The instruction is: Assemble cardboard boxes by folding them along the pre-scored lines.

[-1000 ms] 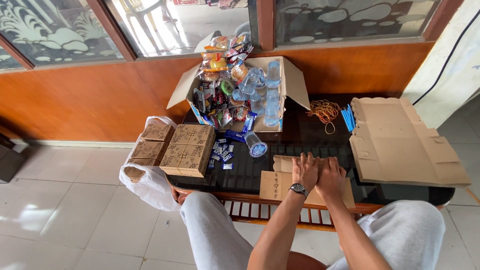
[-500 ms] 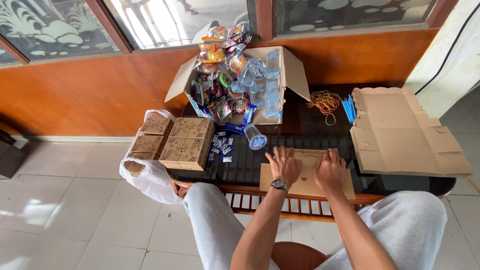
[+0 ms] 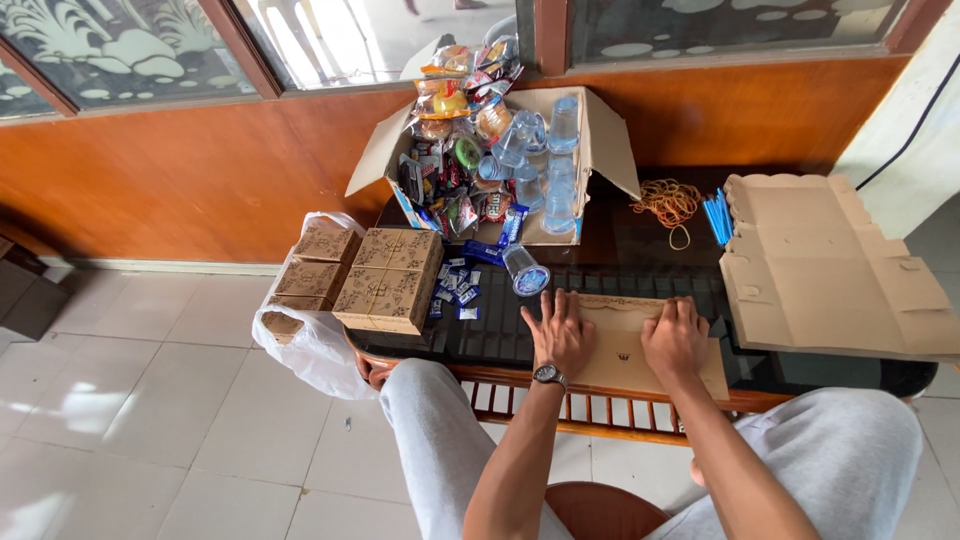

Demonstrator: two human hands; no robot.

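folded patterned boxes: 4 | open carton: 1 | hands: 2 | rubber-band heap: 1

Flat brown cardboard box blank lies unfolded at your table's near edge, printed pattern along far edge, pinned under your palms.

Out past the grips we've got a big open carton stuffed with snack packets and clear plastic cups, with one more cup tipped on its side on the dark table just ahead of the left grip. Further left, we see patterned brown boxes stacked beside a white plastic bag. Ahead of the right grip there's a tangle of rubber bands, some blue straws, and a pile of flat cardboard off to its right.
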